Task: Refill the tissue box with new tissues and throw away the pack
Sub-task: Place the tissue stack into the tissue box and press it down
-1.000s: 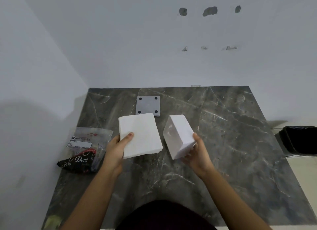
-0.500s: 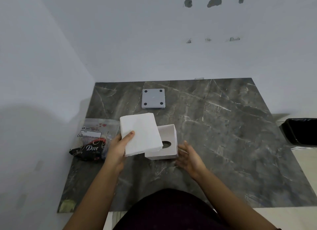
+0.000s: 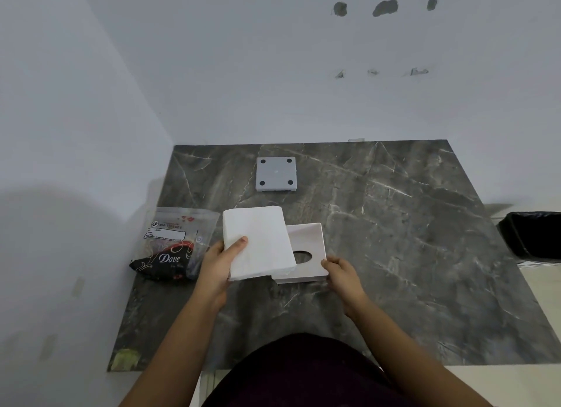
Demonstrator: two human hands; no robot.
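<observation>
Left hand (image 3: 217,264) grips tissue stack (image 3: 258,242); right hand (image 3: 341,270) steadies tissue box (image 3: 309,242), fingers at corner. Align stack square over opening, lower evenly, avoid crumpling edges.

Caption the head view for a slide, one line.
Left hand holds a tissue stack over the upturned tissue box, steadied by the right hand; empty pack lies alongside.

On the dark marble worktop (image 3: 394,239), the left hand (image 3: 217,267) is gripping a white tissue stack (image 3: 258,242), tilting it over the open white tissue box (image 3: 309,248). The right hand (image 3: 343,273) is touching the box's near right corner. An emptied Dove tissue pack (image 3: 173,242) is lying left; a grey base plate (image 3: 275,174) is lying farther back.
</observation>
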